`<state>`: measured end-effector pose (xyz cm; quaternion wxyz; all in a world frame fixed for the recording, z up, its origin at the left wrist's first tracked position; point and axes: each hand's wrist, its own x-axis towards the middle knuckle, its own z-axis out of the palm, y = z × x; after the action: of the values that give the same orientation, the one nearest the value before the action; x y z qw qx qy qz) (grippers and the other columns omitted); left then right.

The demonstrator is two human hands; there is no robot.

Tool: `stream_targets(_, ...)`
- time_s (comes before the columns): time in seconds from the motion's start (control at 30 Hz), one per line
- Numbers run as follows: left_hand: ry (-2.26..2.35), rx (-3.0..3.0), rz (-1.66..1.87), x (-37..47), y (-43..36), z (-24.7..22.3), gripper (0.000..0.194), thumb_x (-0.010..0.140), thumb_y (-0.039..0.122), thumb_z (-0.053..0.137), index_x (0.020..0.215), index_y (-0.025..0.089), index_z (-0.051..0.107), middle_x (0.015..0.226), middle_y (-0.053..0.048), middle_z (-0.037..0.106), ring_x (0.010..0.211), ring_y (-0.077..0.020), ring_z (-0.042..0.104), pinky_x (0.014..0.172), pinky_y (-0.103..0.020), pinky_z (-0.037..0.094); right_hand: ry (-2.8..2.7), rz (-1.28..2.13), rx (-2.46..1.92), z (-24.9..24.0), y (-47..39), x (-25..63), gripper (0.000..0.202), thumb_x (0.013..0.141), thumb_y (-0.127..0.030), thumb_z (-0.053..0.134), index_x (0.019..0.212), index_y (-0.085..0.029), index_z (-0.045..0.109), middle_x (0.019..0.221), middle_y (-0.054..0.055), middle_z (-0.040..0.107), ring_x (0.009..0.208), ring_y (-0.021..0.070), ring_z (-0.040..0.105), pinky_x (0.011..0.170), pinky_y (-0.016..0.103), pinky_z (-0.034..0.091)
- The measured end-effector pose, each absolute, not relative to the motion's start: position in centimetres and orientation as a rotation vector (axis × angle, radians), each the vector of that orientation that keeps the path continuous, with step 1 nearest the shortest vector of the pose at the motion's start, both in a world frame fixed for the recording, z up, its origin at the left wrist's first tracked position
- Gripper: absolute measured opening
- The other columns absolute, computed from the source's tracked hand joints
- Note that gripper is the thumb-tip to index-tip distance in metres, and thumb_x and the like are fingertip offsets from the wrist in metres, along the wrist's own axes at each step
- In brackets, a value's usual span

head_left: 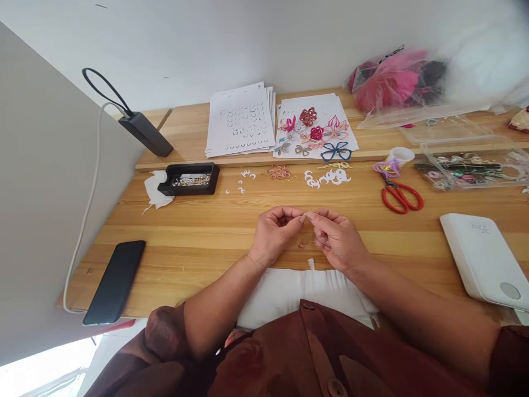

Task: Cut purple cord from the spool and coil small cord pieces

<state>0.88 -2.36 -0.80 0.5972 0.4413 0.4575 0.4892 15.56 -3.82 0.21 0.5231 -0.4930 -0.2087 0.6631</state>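
My left hand (276, 232) and my right hand (336, 234) meet fingertip to fingertip above the front of the wooden table. Each is closed in a pinch. Between the fingertips is something tiny and pale, too small to name. Beyond my hands lie white crescent-shaped paper cutouts (336, 176), with a few smaller white pieces (247, 174) further left. A small heap of pinkish-brown looped pieces (280, 172) sits between these groups. Red-handled scissors (400, 197) rest to the right of my right hand.
Flower-shaped ornaments (316, 134) lie on white paper at the back, beside a stack of cut sheets (239, 121). A black tray (190, 180) of beads and a phone (115, 281) are at left. At right are a clear box (467, 171), a white power bank (483, 259) and a plastic bag (397, 82).
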Motion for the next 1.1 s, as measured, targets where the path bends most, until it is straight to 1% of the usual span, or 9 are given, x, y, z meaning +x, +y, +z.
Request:
stream_targets(0.17,1.042,0.958,1.148,1.03,-2.40,-1.19,0.034,0.065,0.041,0.093,0.082,0.016,0.078,0.085,-0.006,0.078,0.077,-0.0156,0.068,0.076,-0.029,0.055,-0.516,1.589,-1.182,0.15,-3.76,15.67,0.037,0.053,-0.038,0.098,0.068,-0.018,0.070,0.045,-0.008,0.048,0.039,0.0028,0.029,0.038,0.019,0.016)
stream_targets(0.3,1.047,0.920,1.126,1.09,-2.45,-1.27,0.034,0.067,0.043,0.092,0.082,0.016,0.078,0.081,-0.004,0.076,0.072,-0.0133,0.065,0.075,-0.028,0.053,-0.510,1.580,-1.184,0.03,-3.81,15.64,0.038,0.051,-0.038,0.099,0.068,-0.018,0.071,0.046,-0.007,0.049,0.040,0.0030,0.030,0.039,0.019,0.016)
stream_targets(0.43,1.054,0.864,1.103,1.15,-2.39,-1.15,0.031,0.067,0.040,0.092,0.080,0.015,0.078,0.079,-0.004,0.075,0.069,-0.0116,0.063,0.073,-0.026,0.052,-0.496,1.561,-1.194,0.10,-3.81,15.37,0.038,0.050,-0.037,0.099,0.069,-0.017,0.073,0.047,-0.006,0.051,0.042,0.0038,0.033,0.039,0.019,0.017)
stream_targets(0.57,1.048,0.827,1.087,1.07,-2.08,-1.13,0.032,0.066,0.041,0.092,0.080,0.015,0.077,0.079,-0.004,0.074,0.070,-0.0119,0.063,0.073,-0.026,0.051,-0.511,1.538,-1.204,0.34,-3.74,15.14,0.035,0.052,-0.036,0.098,0.067,-0.018,0.073,0.046,-0.006,0.050,0.042,0.0042,0.033,0.040,0.020,0.017)
stream_targets(0.7,1.029,0.831,1.056,0.95,-1.88,-1.09,0.035,0.066,0.043,0.092,0.078,0.015,0.075,0.073,-0.002,0.071,0.065,-0.0109,0.060,0.069,-0.026,0.050,-0.518,1.546,-1.198,0.40,-3.70,15.16,0.034,0.054,-0.037,0.097,0.067,-0.019,0.071,0.045,-0.007,0.048,0.041,0.0042,0.030,0.039,0.021,0.017)
stream_targets(0.93,1.055,0.854,1.059,0.85,-2.04,-0.72,0.029,0.069,0.037,0.089,0.079,0.014,0.076,0.070,-0.001,0.068,0.064,-0.0097,0.058,0.067,-0.024,0.047,-0.531,1.559,-1.196,0.20,-3.84,15.28,0.035,0.054,-0.037,0.098,0.068,-0.019,0.071,0.045,-0.008,0.046,0.040,0.0033,0.029,0.039,0.020,0.017)
stream_targets(1.1,1.065,0.897,1.082,0.73,-1.99,-0.62,0.027,0.069,0.036,0.088,0.078,0.014,0.075,0.070,0.000,0.068,0.063,-0.0097,0.057,0.067,-0.025,0.047,-0.557,1.565,-1.179,0.11,-3.81,15.25,0.033,0.057,-0.036,0.096,0.070,-0.019,0.071,0.045,-0.008,0.046,0.040,0.0035,0.028,0.038,0.021,0.016)
